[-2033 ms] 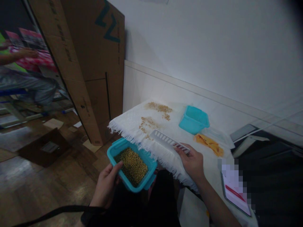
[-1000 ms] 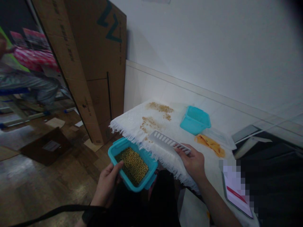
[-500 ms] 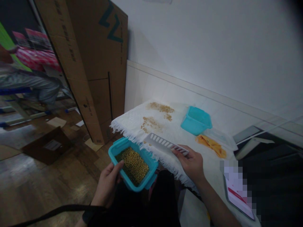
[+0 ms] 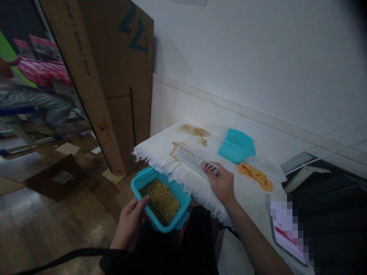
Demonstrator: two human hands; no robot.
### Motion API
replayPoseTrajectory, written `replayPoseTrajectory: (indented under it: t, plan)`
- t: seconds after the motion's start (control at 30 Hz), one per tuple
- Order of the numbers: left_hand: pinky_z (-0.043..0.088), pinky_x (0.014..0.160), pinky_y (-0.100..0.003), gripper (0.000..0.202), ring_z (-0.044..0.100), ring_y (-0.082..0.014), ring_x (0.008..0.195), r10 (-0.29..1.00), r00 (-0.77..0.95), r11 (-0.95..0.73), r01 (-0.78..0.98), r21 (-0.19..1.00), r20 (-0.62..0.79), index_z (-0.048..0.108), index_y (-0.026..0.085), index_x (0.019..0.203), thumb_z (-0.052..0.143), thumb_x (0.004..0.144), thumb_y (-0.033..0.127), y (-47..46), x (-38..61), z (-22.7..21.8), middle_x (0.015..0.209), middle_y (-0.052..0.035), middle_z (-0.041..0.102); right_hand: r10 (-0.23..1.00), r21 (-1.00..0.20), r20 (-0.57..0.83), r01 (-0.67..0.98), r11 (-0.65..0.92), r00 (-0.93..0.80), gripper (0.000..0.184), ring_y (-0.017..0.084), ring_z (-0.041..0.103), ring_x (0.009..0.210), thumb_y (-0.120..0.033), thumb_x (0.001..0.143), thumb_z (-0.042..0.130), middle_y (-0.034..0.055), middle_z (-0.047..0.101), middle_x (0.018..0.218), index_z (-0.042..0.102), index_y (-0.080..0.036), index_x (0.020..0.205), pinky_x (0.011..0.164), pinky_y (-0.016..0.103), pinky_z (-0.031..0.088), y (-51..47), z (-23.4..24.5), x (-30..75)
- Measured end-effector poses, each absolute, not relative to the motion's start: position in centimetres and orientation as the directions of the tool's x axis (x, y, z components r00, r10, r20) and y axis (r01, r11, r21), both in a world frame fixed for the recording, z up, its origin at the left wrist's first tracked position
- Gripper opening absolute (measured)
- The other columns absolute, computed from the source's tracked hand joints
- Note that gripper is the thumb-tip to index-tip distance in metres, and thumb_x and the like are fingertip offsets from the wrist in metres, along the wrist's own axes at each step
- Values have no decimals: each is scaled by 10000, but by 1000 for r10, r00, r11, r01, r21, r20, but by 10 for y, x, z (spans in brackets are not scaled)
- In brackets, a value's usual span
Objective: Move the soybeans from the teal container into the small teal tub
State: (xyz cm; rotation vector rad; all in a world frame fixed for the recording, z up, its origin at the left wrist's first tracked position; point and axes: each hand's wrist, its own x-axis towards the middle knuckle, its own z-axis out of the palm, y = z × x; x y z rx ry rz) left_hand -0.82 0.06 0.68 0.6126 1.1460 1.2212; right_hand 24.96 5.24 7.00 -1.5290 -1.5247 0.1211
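My left hand (image 4: 132,219) grips the rim of a turquoise plastic container (image 4: 137,188), thumb over its edge. Yellowish soybeans (image 4: 164,200) fill part of it, and it is held just below the fringed front edge of the table. My right hand (image 4: 222,183) is closed on the right end of a whitish slotted plastic strip (image 4: 192,160), which lies over the white cloth (image 4: 151,147). Loose beans (image 4: 175,151) lie by the strip's far left end, and more scattered beans (image 4: 197,131) are farther back on the cloth.
A second turquoise container (image 4: 236,147) stands at the back right, beside a crumpled orange cloth (image 4: 255,176). A tablet-like device (image 4: 289,244) lies at the right edge. Tall cardboard (image 4: 120,76) rises on the left. A seated person (image 4: 34,101) is at far left.
My right hand has moved the slotted strip away from the table's front edge, back and a little left toward the loose beans. My left hand and its container have barely shifted.
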Motion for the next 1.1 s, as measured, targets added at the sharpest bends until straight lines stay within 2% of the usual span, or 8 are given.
replayPoseTrajectory:
  t: [0.23, 0.37, 0.5, 1.1]
  plan:
    - [267, 399, -176, 231, 324, -58, 410, 937, -86, 278, -406, 871, -340, 589, 166, 641, 667, 702, 375, 2, -10, 5, 462, 71, 444, 821, -619, 536, 752, 226, 194, 294, 113, 545, 498, -412, 789, 574, -5, 669, 648, 688, -168, 906, 508, 217, 424, 58, 76, 242]
    - [263, 400, -172, 231, 321, -54, 407, 937, -97, 270, -405, 874, -335, 584, 166, 646, 666, 707, 373, 4, -12, 3, 459, 72, 442, 821, -599, 543, 767, 231, 177, 287, 117, 556, 520, -399, 795, 566, 2, 673, 667, 686, -165, 910, 526, 219, 427, 61, 77, 241]
    - [267, 399, -177, 255, 331, -57, 409, 937, -94, 272, -402, 874, -335, 560, 168, 604, 671, 699, 377, 4, -14, 3, 461, 65, 451, 828, -620, 530, 750, 232, 182, 286, 103, 528, 490, -406, 786, 574, -13, 650, 625, 686, -167, 896, 493, 208, 408, 60, 77, 239]
    - [261, 401, -162, 227, 314, -47, 419, 937, -90, 275, -409, 870, -338, 578, 170, 671, 651, 736, 376, 3, -13, 2, 474, 77, 442, 841, -655, 505, 721, 228, 193, 296, 99, 501, 477, -416, 772, 595, -17, 634, 609, 687, -159, 887, 472, 209, 387, 56, 74, 243]
